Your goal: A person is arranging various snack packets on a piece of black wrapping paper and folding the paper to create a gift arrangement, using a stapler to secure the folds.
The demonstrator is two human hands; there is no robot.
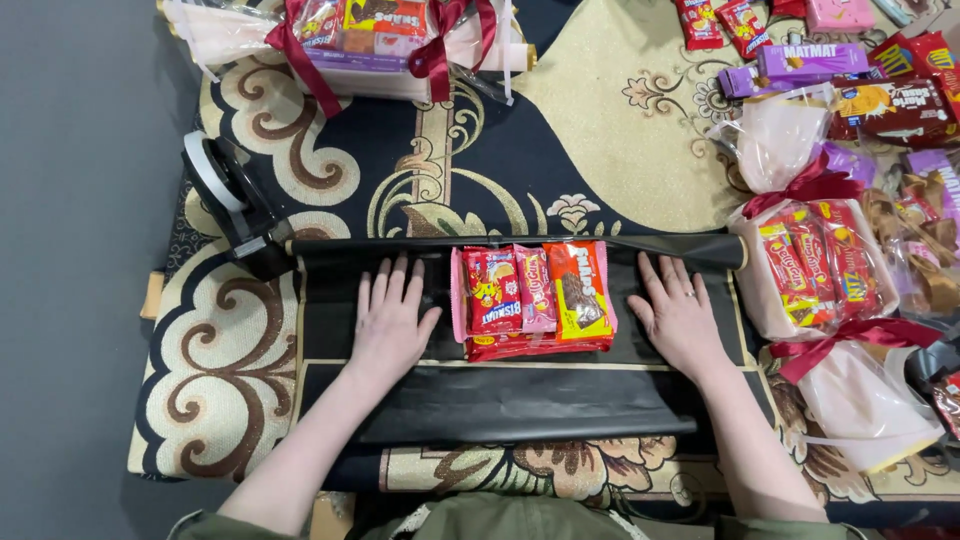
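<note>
A stack of snack packets [535, 298] in red, pink and yellow wrappers lies in the middle of a black wrapping sheet [500, 400] spread on a patterned rug. My left hand [390, 318] rests flat on the sheet just left of the packets, fingers apart. My right hand [678, 315], with a ring on one finger, lies flat on the sheet just right of them. Neither hand holds anything. The sheet's far end is rolled into a black tube [690, 246], and its near edge curls up towards me.
A black tape dispenser [232, 200] sits at the sheet's left end. Wrapped snack bundles tied with dark red ribbon stand at the right [815, 265] and at the top [380, 40]. Loose snack packets [860, 75] are scattered top right. Grey floor borders the rug [600, 130] on the left.
</note>
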